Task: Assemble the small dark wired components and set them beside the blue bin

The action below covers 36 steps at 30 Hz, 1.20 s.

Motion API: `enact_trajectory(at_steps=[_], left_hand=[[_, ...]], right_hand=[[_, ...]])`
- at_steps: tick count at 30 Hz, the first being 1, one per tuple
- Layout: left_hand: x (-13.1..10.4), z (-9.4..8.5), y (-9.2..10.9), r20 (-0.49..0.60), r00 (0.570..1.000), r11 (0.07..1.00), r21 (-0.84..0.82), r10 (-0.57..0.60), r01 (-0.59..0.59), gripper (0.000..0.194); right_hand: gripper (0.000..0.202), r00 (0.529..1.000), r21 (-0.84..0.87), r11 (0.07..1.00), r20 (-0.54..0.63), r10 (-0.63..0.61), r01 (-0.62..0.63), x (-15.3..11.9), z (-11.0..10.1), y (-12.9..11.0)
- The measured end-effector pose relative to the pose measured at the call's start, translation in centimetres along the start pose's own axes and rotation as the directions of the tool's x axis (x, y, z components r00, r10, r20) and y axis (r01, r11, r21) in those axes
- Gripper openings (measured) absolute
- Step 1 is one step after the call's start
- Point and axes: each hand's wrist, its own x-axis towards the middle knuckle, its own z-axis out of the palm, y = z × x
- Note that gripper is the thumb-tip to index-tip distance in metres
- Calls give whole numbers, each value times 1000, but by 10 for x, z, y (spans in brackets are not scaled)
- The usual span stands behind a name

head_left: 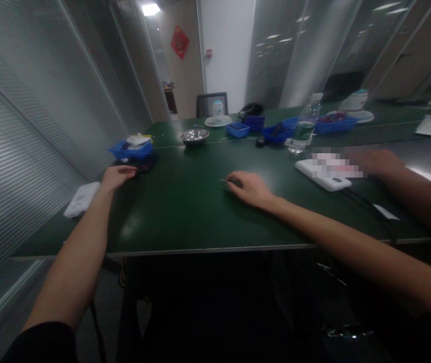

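Observation:
My left hand [117, 177] reaches over the left part of the green table [177, 201]. Its fingers are stretched out beside a flat dark object [145, 164], whose kind I cannot make out; whether they touch it is unclear. Just behind that object is a blue tray [132, 148] with white and yellow items in it. Near the table's middle, my right hand [251, 189] rests low with curled fingers. A thin pale stick-like thing [223, 180] pokes out at its fingertips, too small to name.
A metal bowl [194, 136], small blue tray [238, 130] and water bottle [304, 128] stand farther back. On the left lies a white device [82, 198]. To the right, another person's hand [383, 162] is near a white power bank-like block [323, 174] with a cable.

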Motion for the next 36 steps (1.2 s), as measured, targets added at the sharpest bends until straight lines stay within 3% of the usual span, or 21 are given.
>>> enact_trajectory(at_steps=[6,10,12,14,17,20,26,30,36], left_hand=[[-8,-4,10,34,999,1000,24,12,-13,38],[-23,20,43,153,969,979,28,193,-200,30],[-36,46,69,233,920,949,-42,314,-313,30],[-55,77,97,322,834,894,-190,447,-406,35],[-89,119,135,383,716,808,-364,583,-463,40],[-117,144,158,396,621,731,-462,677,-502,43],[-130,148,164,375,553,668,-412,744,-620,44],[-128,146,164,380,553,668,-347,742,-658,24],[-128,148,163,381,564,680,-366,733,-636,22]], right_hand=[[24,1000,-5,1000,-11,-1,1,0,1,0],[25,1000,6,1000,6,2,-3,-1,-2,-1],[25,1000,8,1000,16,-11,11,-1,-2,-2],[25,999,16,999,25,-46,45,-2,-3,-3],[26,992,51,992,31,-119,118,-3,-3,-4],[25,985,67,983,31,-172,170,-4,-3,-6],[23,984,63,983,29,-176,174,-5,-6,-10],[21,983,74,982,42,-179,175,-6,-8,-13],[23,977,52,978,66,-204,200,-8,-10,-14]])
